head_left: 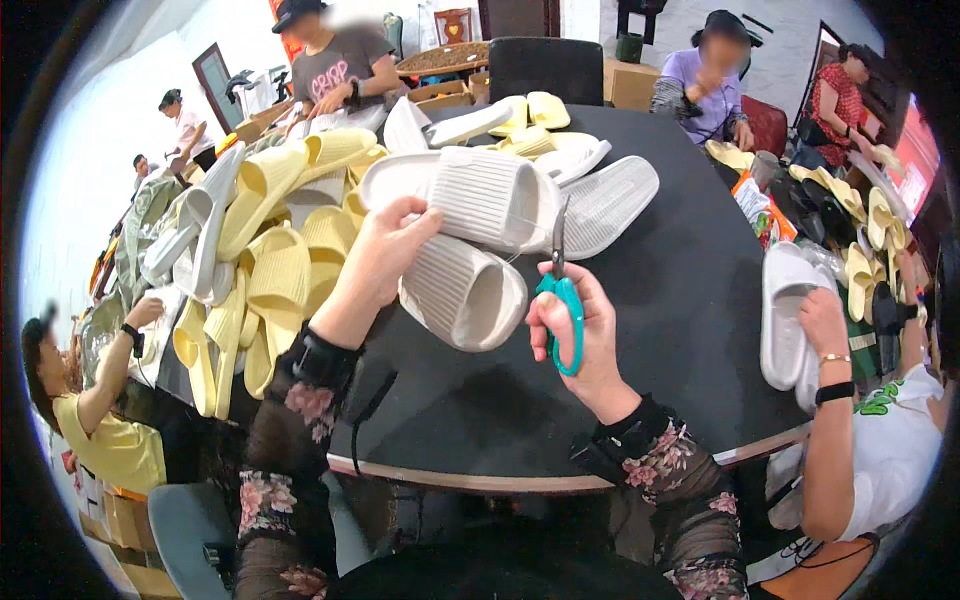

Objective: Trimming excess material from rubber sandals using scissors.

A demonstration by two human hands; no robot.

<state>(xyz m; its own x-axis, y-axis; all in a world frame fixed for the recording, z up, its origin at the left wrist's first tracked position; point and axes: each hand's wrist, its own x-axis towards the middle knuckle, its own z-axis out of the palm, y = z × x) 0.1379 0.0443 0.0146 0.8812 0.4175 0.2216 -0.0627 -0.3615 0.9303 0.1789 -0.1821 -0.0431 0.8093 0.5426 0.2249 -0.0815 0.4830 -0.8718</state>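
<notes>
My left hand [388, 248] is closed on a pair of pale grey slide slippers [485, 200] with ribbed straps, its thumb pressed on the upper one's edge. The two slippers are held over the table close together, one nearer me than the other. In my right hand [597, 345] are scissors [571, 322] with teal handles, the fingers wrapped round the loops. Their dark blades point away from me, upright beside the slippers' right side. A thin thread seems to show between slippers and blades. Just beyond lies another grey slipper [612, 205], sole down.
The black table [670, 350] holds a heap of yellow slippers [275, 270] at left, more slippers at the far side. Co-workers stand or sit around it; one at right has a hand on white slippers [785, 310]. A black chair [545, 72] stands beyond the far edge.
</notes>
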